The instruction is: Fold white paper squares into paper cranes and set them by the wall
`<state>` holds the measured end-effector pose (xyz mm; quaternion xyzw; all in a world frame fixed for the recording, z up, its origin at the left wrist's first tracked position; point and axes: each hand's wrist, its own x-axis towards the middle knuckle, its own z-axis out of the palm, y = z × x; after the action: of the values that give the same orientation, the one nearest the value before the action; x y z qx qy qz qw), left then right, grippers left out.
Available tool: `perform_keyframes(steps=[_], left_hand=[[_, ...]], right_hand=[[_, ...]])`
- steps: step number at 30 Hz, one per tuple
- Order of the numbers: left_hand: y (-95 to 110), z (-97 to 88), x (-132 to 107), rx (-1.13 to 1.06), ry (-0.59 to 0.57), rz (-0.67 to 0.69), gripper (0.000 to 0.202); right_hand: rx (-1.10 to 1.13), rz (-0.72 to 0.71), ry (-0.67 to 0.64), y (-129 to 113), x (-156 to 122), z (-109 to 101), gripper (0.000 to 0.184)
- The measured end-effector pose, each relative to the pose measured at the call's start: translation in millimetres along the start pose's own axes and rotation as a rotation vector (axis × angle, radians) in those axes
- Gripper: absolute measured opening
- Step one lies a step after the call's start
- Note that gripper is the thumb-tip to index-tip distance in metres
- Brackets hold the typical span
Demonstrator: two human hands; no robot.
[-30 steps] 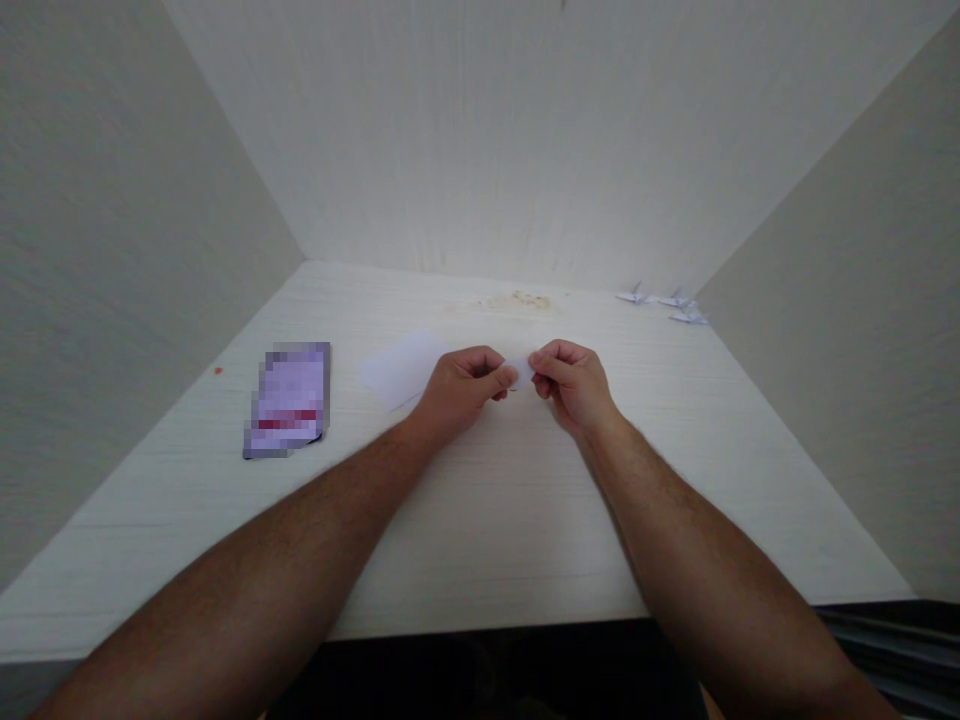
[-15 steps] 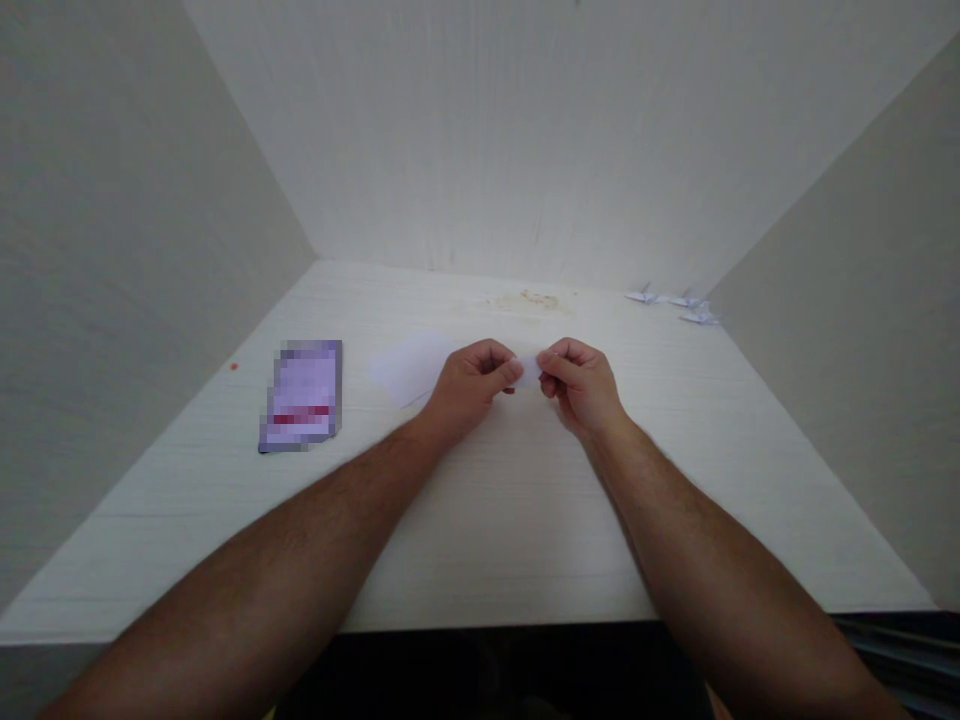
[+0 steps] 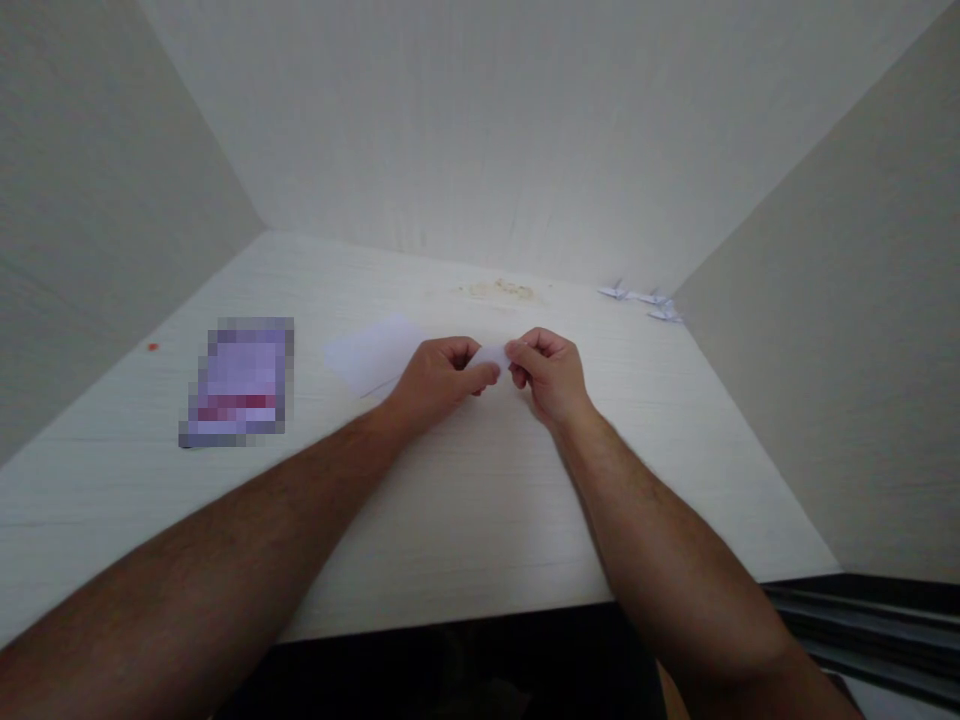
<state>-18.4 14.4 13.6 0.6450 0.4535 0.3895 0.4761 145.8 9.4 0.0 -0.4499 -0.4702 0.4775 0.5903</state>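
Note:
A small piece of white paper (image 3: 491, 355) is pinched between my two hands, above the middle of the table (image 3: 480, 520). My left hand (image 3: 444, 375) grips its left end, thumb on top and fingers curled behind. On the other end, my right hand (image 3: 546, 368) pinches with thumb and forefinger. Much of the paper is covered by the fingers, so its exact folds cannot be made out. Just left of my left hand, white paper sheets (image 3: 373, 350) lie flat on the table.
At the far left lies a blurred-out purplish rectangular item (image 3: 244, 375). A small orange-red spot (image 3: 153, 347) is beyond it. Several folded white paper shapes (image 3: 645, 298) sit in the back right corner. Pale walls (image 3: 450, 130) enclose the table, and brownish stains (image 3: 499, 290) mark its back.
The view has turned and tilted slightly, shifting everything leftward. Both hands keep hold of the small paper; its visible part now looks tilted, with more showing above the left thumb.

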Motion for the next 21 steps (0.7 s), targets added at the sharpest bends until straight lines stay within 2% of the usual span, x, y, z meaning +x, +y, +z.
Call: perform_keyframes(steps=[6, 12, 16, 21], left_hand=[[-1.7, -1.1, 1.7, -0.023, -0.045, 0.029, 0.02], [-1.3, -2.4, 4.5, 0.053, -0.069, 0.063, 0.019], [-1.2, -2.7, 3.0, 0.098, -0.041, 0.076, 0.019], [1.1, -0.2, -1.4, 0.023, 0.0, 0.066, 0.021]], right_hand=[[0.0, 0.002, 0.016, 1.2, -0.6, 0.2, 0.022], [0.032, 0.036, 0.014, 1.0, -0.9, 1.7, 0.023], [0.051, 0.043, 0.0, 2.0, -1.3, 1.6, 0.024], [0.081, 0.0, -0.029, 0.8, 0.1, -0.7, 0.016]])
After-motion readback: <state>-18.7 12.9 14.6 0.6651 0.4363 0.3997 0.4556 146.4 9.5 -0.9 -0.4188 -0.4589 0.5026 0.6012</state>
